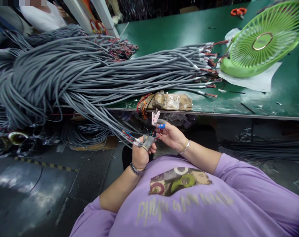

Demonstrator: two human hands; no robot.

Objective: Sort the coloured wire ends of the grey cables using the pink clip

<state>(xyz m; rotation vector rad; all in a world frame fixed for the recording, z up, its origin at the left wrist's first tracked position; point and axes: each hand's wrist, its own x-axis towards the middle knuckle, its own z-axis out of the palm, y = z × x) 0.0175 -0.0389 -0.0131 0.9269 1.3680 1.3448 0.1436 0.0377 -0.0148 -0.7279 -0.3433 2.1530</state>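
Note:
My left hand (142,153), with grey coverings on its fingers, is closed around the end of a grey cable. Thin coloured wires (153,133) fan out from that end between my two hands. My right hand (173,135) has its fingers pinched on the wire tips; a blue band (161,126) wraps one finger. Just above that finger is a pale pink clothespin (155,117); I cannot tell whether the finger touches it. More grey cables (107,120) run down from the bench to my left hand, some with stripped coloured ends beside it.
A large bundle of grey cables (90,72) lies across the green bench (174,28). At its front edge sits a taped wooden block (173,101). A green fan (263,41) stands on white paper (263,79), with orange-handled scissors (238,12) behind. Another person (44,16) is at the upper left.

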